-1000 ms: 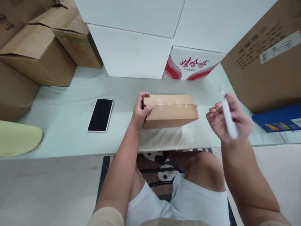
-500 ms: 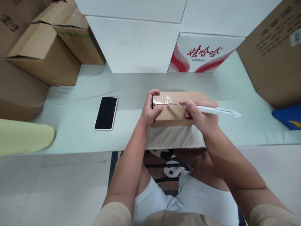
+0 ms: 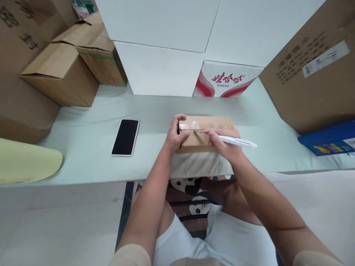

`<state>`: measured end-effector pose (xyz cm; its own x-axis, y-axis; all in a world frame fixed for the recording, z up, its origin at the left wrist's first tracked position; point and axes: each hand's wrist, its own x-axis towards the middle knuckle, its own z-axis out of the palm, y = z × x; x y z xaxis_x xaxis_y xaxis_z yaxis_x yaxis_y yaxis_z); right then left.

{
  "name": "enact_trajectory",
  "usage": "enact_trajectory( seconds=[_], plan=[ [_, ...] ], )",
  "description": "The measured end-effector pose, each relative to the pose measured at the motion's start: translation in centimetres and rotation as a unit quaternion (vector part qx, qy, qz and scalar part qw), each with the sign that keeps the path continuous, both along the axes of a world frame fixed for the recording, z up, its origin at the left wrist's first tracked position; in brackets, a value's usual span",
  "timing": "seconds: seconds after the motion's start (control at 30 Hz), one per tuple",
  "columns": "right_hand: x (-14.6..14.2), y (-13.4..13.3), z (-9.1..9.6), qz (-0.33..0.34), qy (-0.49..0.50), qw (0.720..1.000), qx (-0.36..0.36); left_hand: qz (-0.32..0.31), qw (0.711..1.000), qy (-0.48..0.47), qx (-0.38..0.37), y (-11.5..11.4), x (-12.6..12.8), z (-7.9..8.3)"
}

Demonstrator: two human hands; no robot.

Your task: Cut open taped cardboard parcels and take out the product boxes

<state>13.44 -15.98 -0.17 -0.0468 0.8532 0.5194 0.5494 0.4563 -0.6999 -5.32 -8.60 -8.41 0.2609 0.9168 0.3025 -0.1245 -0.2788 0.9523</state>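
Taped box (image 3: 206, 130) clasped by left hand (image 3: 175, 136), right hand (image 3: 222, 142) closed around white cutter (image 3: 235, 140)

A small brown cardboard box (image 3: 206, 127) lies flat near the front edge of a pale green desk (image 3: 91, 147), its long side running left to right, with a strip of clear shiny tape along the middle of its closed top. A slim white utility knife (image 3: 237, 141) lies almost level over the box's right half, its handle sticking out to the right and its thin blade tip touching the taped seam.
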Motion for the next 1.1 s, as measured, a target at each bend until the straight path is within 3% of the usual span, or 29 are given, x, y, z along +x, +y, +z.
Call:
enact_trajectory(
  seconds=[0.2, 0.47, 0.7, 1.1],
  plan=[
    [0.0, 0.5, 0.2, -0.006, -0.025, 1.000, 0.004, 0.005, 1.000, 0.011, 0.016, 0.5, 0.1, -0.4],
    [-0.2, 0.2, 1.1, -0.039, 0.010, 0.998, -0.049, -0.003, 0.998, 0.033, 0.048, 1.3, -0.1, -1.7],
    [-0.3, -0.1, 1.0, -0.068, 0.045, 0.995, -0.053, -0.023, 0.998, 0.029, 0.041, 1.3, -0.2, -1.7],
    [0.3, -0.4, 0.2, -0.125, 0.044, 0.991, -0.024, 0.011, 0.999, 0.033, 0.034, 0.9, 0.3, -1.1]
  ],
)
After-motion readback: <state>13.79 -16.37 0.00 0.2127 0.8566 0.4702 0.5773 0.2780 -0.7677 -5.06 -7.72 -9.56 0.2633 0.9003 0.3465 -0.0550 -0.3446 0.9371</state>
